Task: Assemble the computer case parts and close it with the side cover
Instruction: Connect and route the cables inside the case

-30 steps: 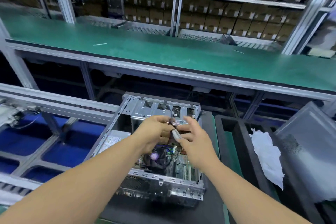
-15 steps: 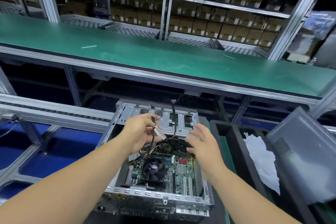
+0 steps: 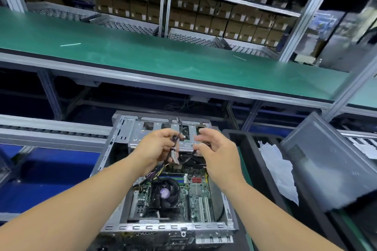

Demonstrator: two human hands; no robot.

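Cable routing step: left hand (image 3: pixel 157 149) clenches dark cable bundle (image 3: pixel 177 138) above open grey metal computer case (image 3: pixel 169 228); right hand (image 3: pixel 216 149) released, fingers spread beside it. Next likely: plug connector in.

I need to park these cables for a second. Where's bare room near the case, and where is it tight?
The green bench top behind the case is mostly bare. The black tray to its right holds white wrapping, and the side cover leans there. Around left hand, cables and right hand, it is crowded.
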